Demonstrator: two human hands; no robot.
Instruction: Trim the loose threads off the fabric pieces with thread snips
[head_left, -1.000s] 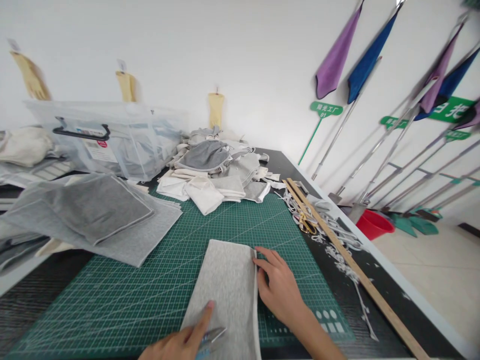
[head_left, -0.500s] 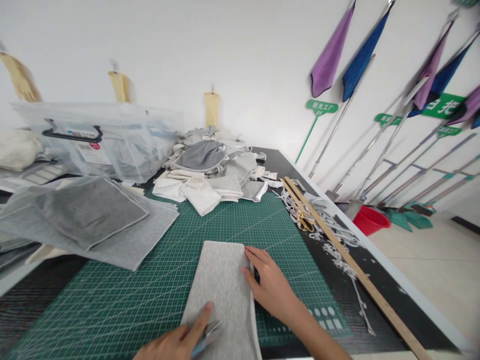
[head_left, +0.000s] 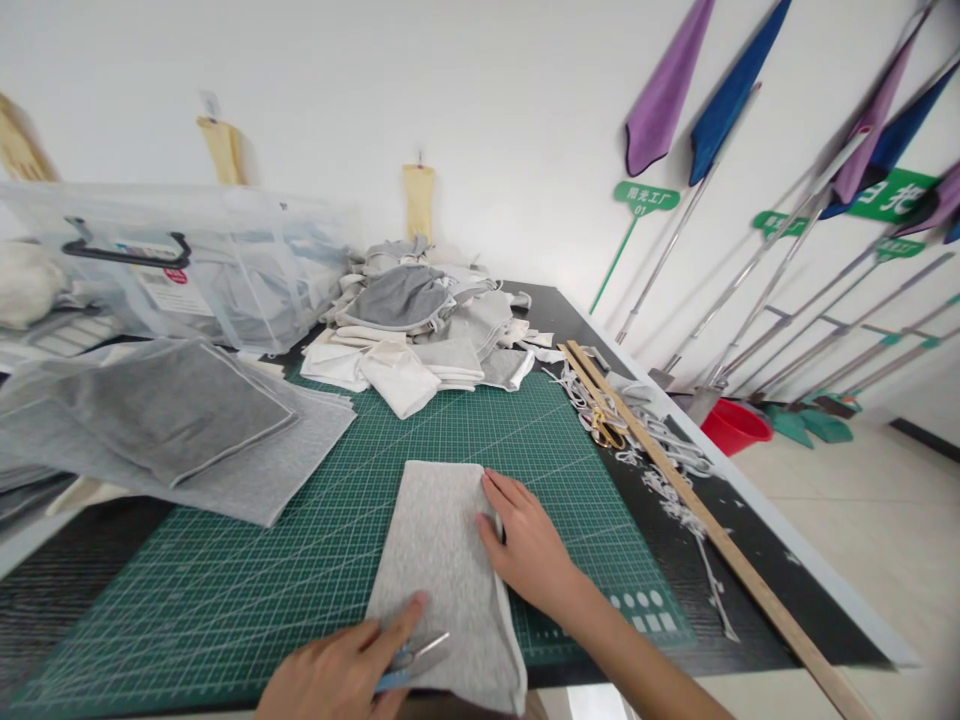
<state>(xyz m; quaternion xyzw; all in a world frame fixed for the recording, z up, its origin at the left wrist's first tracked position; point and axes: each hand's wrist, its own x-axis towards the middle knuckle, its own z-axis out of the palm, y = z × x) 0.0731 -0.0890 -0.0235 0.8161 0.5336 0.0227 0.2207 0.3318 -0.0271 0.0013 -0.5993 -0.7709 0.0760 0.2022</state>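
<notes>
A folded light grey cloth (head_left: 442, 540) lies on the green cutting mat (head_left: 300, 570), its near edge reaching the table's front. My left hand (head_left: 337, 665) is closed round small blue-handled thread snips (head_left: 409, 665), their metal blades pointing right above the cloth. Its index finger stretches out and touches the cloth's left part. At the cloth's upper right edge rests my right hand (head_left: 529, 540), thumb and fingers apart, fingertips by the corner. No grip on the fabric can be made out there.
Grey cloth pieces (head_left: 247, 430) are stacked at left before a clear plastic box (head_left: 217, 290). A heap of grey and white fabric items (head_left: 427, 330) stands at the back. Along the right lie wooden rulers (head_left: 705, 520), gold-handled scissors (head_left: 606, 430) and cord scraps (head_left: 675, 500).
The view has shifted slightly, so the cloth and mat sit a little higher in it. Both hands keep nearly the same places on the cloth. More of the snips and the cloth's near edge shows.
</notes>
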